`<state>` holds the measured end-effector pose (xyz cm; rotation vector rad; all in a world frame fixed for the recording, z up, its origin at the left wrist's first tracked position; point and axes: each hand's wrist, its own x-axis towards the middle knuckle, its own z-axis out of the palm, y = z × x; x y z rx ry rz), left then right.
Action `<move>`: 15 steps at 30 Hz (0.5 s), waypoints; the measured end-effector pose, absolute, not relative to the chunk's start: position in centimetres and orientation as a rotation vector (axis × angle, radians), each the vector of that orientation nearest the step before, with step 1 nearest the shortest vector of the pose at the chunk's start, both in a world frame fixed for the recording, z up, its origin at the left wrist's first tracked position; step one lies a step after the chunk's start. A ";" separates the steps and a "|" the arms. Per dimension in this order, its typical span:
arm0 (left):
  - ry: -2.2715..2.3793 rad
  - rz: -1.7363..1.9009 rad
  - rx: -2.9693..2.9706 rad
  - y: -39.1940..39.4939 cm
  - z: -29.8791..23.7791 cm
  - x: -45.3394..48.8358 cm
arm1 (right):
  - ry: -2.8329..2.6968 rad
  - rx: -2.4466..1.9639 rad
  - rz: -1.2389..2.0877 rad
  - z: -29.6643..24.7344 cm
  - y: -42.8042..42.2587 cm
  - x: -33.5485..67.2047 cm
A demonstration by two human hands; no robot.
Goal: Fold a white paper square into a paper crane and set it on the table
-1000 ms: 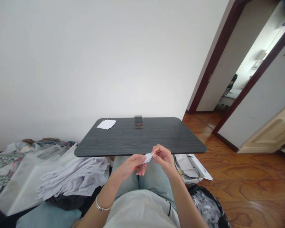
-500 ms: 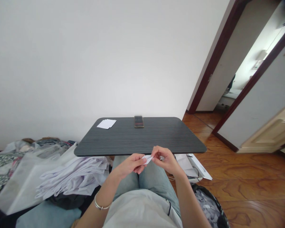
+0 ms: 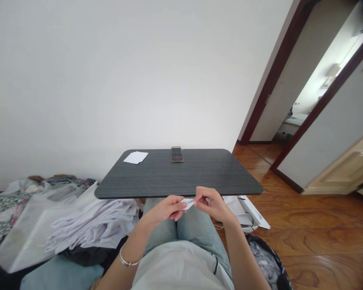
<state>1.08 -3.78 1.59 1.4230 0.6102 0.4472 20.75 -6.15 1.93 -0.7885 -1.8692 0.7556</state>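
A small folded piece of white paper (image 3: 188,203) is pinched between both of my hands, just in front of the near edge of a dark wood-grain table (image 3: 157,181). My left hand (image 3: 166,209) grips its left end with thumb and fingers closed. My right hand (image 3: 210,202) pinches its right end, fingers curled. A silver bangle sits on my left wrist. Both hands hover above my lap in light jeans.
On the table's far side lie a few white paper sheets (image 3: 136,157) and a phone (image 3: 177,154). A heap of white cloth and bags (image 3: 72,225) lies at my left. An open white box (image 3: 245,213) and a dark bin (image 3: 266,262) sit at my right on the wooden floor. A doorway (image 3: 305,104) opens at right.
My hands have lowered slightly and drawn closer together; the paper now lies flatter and is more hidden between my fingers than a second ago.
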 end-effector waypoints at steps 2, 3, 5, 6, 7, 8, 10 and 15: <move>0.627 0.485 1.430 -3.9 1.6 1.1 | -1.814 -0.789 0.813 1.6 -6.0 20.6; 0.631 0.506 1.436 -3.9 1.6 1.1 | -1.778 -0.786 0.849 1.4 -6.0 20.6; 0.632 0.543 1.446 -3.9 1.6 1.1 | -1.706 -0.778 0.919 1.1 -5.8 20.4; 0.636 0.555 1.448 -3.9 1.6 1.2 | -1.680 -0.773 0.945 1.0 -5.8 20.4; 0.644 0.564 1.447 -3.9 1.7 1.2 | -1.664 -0.769 0.961 1.0 -5.7 20.4; 0.655 0.567 1.447 -3.9 1.7 1.2 | -1.661 -0.769 0.965 1.0 -5.7 20.4; 0.672 0.571 1.447 -3.9 1.7 1.2 | -1.689 -0.777 0.947 1.1 -5.7 20.5; 0.655 0.590 1.467 -3.9 1.6 1.2 | -1.791 -0.785 0.844 1.4 -5.9 20.7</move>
